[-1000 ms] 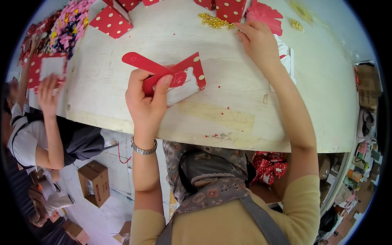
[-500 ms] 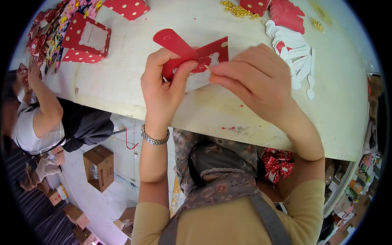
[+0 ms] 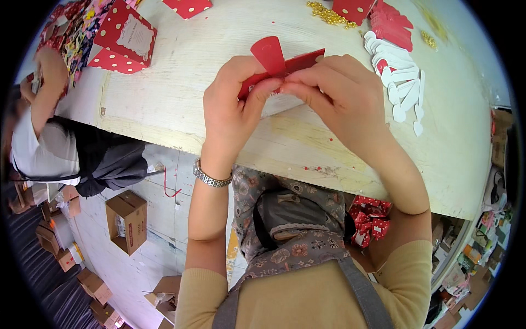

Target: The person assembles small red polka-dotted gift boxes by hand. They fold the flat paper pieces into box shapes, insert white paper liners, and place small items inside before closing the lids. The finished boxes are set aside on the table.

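Holding a folded red card [image 3: 308, 58] between thumb and fingers, the left hand [image 3: 233, 104] has it over the desk [image 3: 186, 71], with a red strip [image 3: 268, 54] standing up from it. The right hand [image 3: 346, 93] meets it from the other side, thumb and forefinger narrow at the strip's lower end, though I cannot tell what lies between their tips. Right of the hands lie overlapping white paddle-shaped pieces [image 3: 406, 74], near stacked red cutouts [image 3: 392, 27] and small gold fasteners [image 3: 331, 15]; a dotted box [image 3: 112, 35] stands well to the left.
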`<action>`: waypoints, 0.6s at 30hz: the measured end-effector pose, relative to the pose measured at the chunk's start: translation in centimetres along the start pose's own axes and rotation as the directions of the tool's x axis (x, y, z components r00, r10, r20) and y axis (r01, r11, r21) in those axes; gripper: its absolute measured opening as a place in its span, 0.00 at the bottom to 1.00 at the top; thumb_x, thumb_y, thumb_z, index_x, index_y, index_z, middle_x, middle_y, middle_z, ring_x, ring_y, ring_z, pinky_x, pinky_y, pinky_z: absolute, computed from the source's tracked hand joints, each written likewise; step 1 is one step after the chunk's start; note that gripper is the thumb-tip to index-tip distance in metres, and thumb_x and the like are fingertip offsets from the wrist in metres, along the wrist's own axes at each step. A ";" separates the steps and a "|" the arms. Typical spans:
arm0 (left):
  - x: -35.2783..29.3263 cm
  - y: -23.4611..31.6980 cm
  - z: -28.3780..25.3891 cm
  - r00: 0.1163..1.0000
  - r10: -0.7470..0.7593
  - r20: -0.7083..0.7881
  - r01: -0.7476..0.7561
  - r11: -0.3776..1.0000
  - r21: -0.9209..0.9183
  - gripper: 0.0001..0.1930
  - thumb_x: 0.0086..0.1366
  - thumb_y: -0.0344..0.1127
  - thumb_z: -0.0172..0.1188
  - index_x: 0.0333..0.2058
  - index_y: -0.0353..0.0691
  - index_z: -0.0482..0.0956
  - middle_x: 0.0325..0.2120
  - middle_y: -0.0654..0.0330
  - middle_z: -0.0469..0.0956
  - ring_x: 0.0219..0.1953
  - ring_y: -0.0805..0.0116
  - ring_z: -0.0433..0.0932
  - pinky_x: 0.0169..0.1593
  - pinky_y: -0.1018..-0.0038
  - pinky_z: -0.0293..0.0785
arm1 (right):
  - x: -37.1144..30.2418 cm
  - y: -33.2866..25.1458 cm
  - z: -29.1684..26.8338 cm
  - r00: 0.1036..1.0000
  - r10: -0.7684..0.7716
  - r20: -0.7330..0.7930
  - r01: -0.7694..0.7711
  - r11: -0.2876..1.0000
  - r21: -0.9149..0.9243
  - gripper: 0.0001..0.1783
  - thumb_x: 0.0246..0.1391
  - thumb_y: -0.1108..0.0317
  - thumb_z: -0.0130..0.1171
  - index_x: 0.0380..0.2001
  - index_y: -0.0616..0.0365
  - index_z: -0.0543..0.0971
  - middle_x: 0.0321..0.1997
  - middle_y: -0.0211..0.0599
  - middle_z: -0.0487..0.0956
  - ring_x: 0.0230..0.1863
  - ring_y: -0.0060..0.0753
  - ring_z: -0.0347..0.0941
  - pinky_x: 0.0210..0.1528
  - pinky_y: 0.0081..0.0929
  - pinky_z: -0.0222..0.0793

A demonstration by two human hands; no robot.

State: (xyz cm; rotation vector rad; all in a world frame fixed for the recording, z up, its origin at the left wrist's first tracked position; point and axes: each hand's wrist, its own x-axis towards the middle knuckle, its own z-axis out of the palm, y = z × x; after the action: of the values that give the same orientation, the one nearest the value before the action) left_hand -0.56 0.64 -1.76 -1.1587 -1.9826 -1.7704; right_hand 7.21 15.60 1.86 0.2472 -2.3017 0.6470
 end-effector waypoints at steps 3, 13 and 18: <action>-0.1 -0.3 0.1 1.000 -0.008 -0.007 0.008 0.999 -0.034 0.12 0.52 0.22 0.64 0.36 0.38 0.74 0.29 0.59 0.77 0.29 0.66 0.76 0.32 0.77 0.72 | -0.2 -0.3 0.3 0.998 -0.009 -0.057 0.008 1.000 -0.027 0.06 0.39 0.67 0.67 0.21 0.53 0.79 0.18 0.26 0.73 0.21 0.29 0.69 0.23 0.25 0.60; 0.1 -1.0 -0.3 0.998 0.048 0.045 -0.047 0.999 -0.022 0.08 0.55 0.24 0.59 0.35 0.40 0.77 0.29 0.57 0.78 0.29 0.62 0.76 0.32 0.73 0.73 | 0.2 0.9 0.7 0.981 -0.180 -0.072 0.179 0.984 -0.029 0.09 0.35 0.66 0.67 0.23 0.52 0.78 0.20 0.24 0.72 0.21 0.27 0.66 0.24 0.24 0.57; 0.1 -0.8 -0.4 0.995 -0.031 0.098 0.029 0.999 0.025 0.08 0.55 0.27 0.59 0.35 0.42 0.80 0.32 0.57 0.79 0.29 0.63 0.77 0.31 0.75 0.73 | 0.8 0.9 0.1 0.978 -0.210 -0.018 0.207 0.973 -0.099 0.10 0.34 0.66 0.67 0.23 0.52 0.76 0.20 0.24 0.70 0.23 0.28 0.65 0.26 0.25 0.56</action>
State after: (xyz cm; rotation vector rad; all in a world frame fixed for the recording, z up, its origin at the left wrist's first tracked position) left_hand -1.30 0.30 -2.21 -1.2376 -2.0810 -1.7302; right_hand 6.30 16.36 1.99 0.4245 -2.2342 0.4285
